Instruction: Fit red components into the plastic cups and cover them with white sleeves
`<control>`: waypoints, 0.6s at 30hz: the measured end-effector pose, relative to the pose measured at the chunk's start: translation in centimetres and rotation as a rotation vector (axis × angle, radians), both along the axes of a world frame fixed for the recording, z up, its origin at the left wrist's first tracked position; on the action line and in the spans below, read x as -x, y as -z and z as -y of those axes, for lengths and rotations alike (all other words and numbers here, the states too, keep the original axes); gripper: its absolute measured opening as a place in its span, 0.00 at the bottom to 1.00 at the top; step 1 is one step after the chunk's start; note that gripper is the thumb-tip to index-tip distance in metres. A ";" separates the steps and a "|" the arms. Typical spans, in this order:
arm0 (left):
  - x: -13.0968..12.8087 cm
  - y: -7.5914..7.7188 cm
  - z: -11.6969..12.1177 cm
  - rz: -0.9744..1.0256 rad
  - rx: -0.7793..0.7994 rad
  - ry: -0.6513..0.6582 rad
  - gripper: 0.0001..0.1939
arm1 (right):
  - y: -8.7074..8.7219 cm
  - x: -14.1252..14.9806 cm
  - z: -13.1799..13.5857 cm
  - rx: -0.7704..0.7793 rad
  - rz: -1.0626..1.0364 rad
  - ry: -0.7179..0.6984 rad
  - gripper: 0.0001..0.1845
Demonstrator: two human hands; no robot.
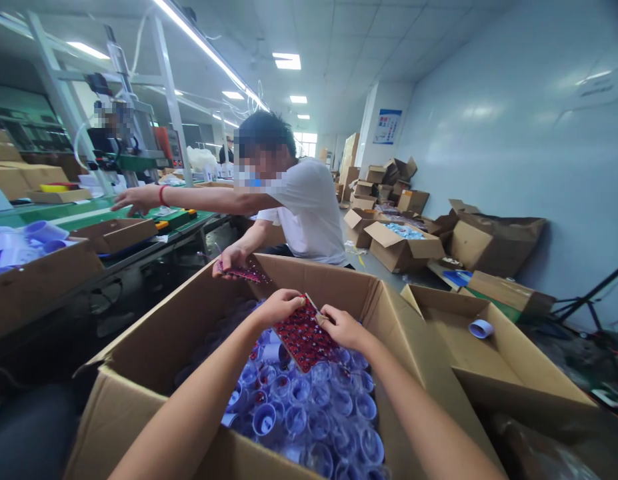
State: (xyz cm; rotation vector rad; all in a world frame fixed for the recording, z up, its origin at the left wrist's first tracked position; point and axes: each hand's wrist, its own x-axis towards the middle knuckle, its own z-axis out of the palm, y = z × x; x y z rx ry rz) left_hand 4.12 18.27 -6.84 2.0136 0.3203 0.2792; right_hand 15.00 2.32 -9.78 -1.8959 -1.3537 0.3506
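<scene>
A flat, dark red, speckled rectangular piece (305,337) is tilted above the open carton; I cannot tell its exact kind. On its upper left corner my left hand (281,308) is closed, thumb on top. My right hand (343,327) pinches the upper right edge. Beneath both hands, many small purple cups (265,420), several with clear plastic about them, fill the large cardboard carton (393,333). Red bits show among the cups.
Across the carton a co-worker (309,213) holds a similar red piece (243,272) and reaches toward the green conveyor line (83,217). An open carton with one purple cup (481,328) stands at right. Purple parts (43,233) fill a box at left.
</scene>
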 end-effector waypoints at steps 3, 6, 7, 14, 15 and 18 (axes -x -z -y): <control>0.5 -0.5 -0.2 -0.035 0.382 0.037 0.15 | 0.0 -0.3 0.0 -0.069 -0.078 -0.003 0.16; 1.1 -1.4 0.3 0.001 0.818 0.112 0.21 | -0.3 -0.2 -0.4 -0.199 -0.257 0.040 0.21; 1.3 -1.7 0.6 0.042 0.916 0.123 0.23 | -0.5 0.0 -0.5 -0.243 -0.340 0.057 0.22; 0.9 -1.6 2.4 0.243 1.156 0.176 0.39 | -1.3 0.9 -0.9 -0.489 -0.715 0.217 0.22; 0.8 -1.4 2.6 0.258 1.176 0.181 0.40 | -1.3 0.9 -0.9 -0.511 -0.723 0.242 0.22; 0.5 -1.1 3.4 0.285 1.200 0.185 0.39 | -1.0 0.6 -1.1 -0.547 -0.743 0.317 0.23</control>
